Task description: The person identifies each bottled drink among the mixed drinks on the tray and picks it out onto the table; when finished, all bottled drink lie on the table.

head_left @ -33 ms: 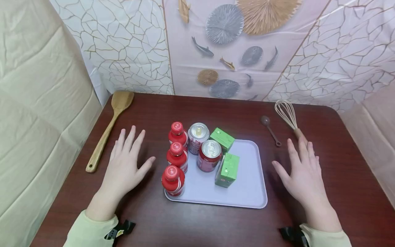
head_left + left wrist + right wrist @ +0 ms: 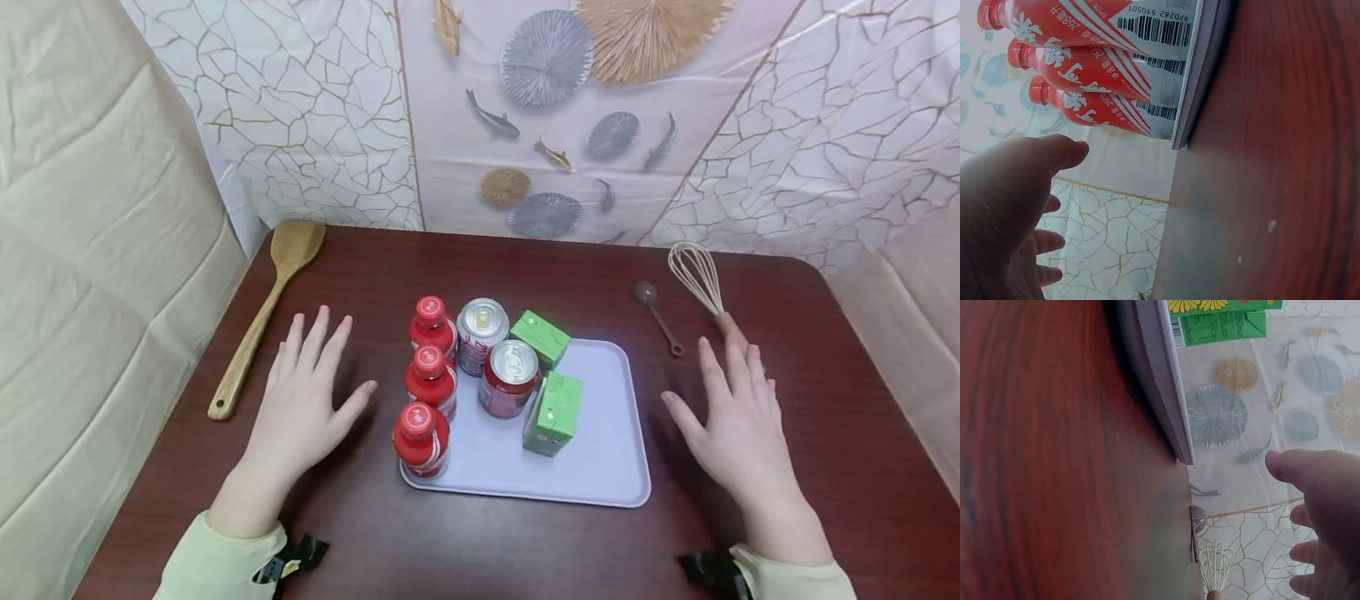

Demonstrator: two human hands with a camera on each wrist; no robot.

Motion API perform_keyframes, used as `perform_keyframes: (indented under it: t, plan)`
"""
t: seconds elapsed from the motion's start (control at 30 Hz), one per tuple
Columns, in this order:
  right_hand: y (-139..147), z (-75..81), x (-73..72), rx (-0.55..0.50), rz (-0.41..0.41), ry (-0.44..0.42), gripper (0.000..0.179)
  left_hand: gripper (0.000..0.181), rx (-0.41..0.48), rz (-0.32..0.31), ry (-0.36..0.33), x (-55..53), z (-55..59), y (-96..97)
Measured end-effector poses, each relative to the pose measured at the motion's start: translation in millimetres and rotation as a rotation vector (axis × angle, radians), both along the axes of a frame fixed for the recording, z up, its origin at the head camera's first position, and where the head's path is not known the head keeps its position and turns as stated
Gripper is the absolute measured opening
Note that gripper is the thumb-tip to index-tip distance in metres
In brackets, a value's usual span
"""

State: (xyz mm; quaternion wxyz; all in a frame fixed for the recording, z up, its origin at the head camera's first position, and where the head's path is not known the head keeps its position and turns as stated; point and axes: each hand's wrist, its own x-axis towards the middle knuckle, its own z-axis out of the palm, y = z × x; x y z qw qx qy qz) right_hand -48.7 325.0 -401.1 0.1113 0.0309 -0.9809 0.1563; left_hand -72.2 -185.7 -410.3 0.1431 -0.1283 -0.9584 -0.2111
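Left hand (image 2: 303, 408) is hovering over the brown table (image 2: 480, 550), fingers spread, grasping nothing. Right hand (image 2: 738, 429) is hovering opposite, fingers also spread, holding nothing. Between them a lilac tray (image 2: 611, 467) is lying. Three red bottles (image 2: 422, 442) are standing in a row along its left edge; two cans (image 2: 506, 396) are standing beside them, two green cartons (image 2: 555, 408) sitting right of the cans. Farther out, a wooden spatula (image 2: 259, 333) is lying left, a brown spoon (image 2: 645, 292) and a whisk (image 2: 705, 287) lying right, its handle near the right fingertips. Behind, a patterned backdrop (image 2: 337, 108) is hanging.
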Motion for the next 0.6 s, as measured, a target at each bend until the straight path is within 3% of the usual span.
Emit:
perform_keyframes:
  t: [0.17,0.4,0.5,0.6]
  plan:
    - [-0.7,0.6,-4.1,0.000,0.013,0.036,0.084,0.086,0.005,-0.007,-0.002,-1.4,3.6,1.3]
    - [-3.4,-11.9,0.2,-0.011,0.027,0.036,0.082,0.082,0.036,-0.013,-0.066,1.2,-3.8,2.7]
    - [-6.7,-8.0,1.7,-0.023,0.020,0.034,0.080,0.081,0.109,-0.027,-0.108,1.6,-5.9,5.1]
    - [-14.0,0.8,3.6,-0.087,0.011,0.094,0.068,0.081,0.234,-0.053,-0.186,0.8,-7.0,9.8]
